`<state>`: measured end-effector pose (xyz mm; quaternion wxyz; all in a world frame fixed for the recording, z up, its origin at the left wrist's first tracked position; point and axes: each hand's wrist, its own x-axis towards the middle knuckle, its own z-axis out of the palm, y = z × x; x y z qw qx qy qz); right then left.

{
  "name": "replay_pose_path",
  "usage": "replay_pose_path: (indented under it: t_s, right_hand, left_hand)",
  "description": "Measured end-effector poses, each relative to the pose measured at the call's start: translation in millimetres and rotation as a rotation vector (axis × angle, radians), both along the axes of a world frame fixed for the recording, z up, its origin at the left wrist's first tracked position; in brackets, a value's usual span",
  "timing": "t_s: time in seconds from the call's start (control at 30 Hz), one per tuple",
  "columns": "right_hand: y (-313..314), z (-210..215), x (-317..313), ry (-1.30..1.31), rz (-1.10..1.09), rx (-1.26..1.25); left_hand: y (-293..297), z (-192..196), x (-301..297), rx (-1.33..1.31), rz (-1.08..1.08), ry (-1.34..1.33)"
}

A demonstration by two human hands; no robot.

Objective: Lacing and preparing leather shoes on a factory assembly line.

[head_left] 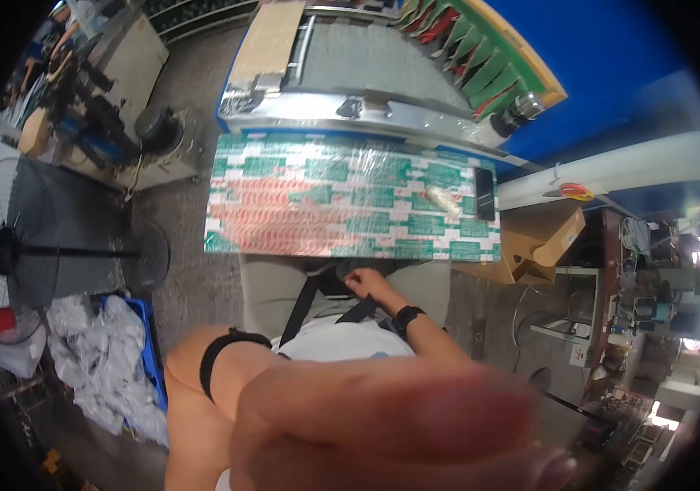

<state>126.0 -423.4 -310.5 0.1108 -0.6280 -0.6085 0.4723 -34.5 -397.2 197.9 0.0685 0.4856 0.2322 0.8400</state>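
Fingers (355,279) of the right hand (374,286) curled narrow; left hand (403,413) blurred, hold unclear; a nudge could have knocked the phone (485,195) off the worktop's (284,214) right edge

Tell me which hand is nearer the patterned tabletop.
The right hand, wearing a black wristband, near the patterned tabletop; the left hand looms blurred near the camera.

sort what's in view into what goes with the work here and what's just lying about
Probably with the work (neither hand visibly holds anything):
- green-and-white patterned tabletop, just ahead of the right hand

Probably just lying about:
- black phone on that tabletop
- standing fan
- open cardboard box
- blue crate with clear plastic
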Motion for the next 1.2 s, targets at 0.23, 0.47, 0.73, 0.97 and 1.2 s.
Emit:
replay_pose_path:
  t_s: [0.23, 0.47, 0.73, 0.97, 1.2]
  right_hand:
    - [-8, -1, 14, 0.015, -0.046, -0.017]
    - [-12, -3, 15, -0.04, -0.043, -0.005]
    - [-7, -6, 5, 0.03, -0.06, -0.003]
    - [-4, 12, 8, 0.001, -0.033, -0.07]
    - [-5, 6, -9, -0.009, 0.007, 0.024]
  left_hand:
    - [-7, -8, 19, -0.086, 0.093, 0.12]
    - [-36, -13, 8, -0.107, -0.058, 0.07]
    - [-65, -17, -2, -0.153, -0.128, 0.001]
    - [-32, -27, 25, -0.271, 0.019, 0.129]
    - [-42, -20, 24, -0.187, -0.166, 0.068]
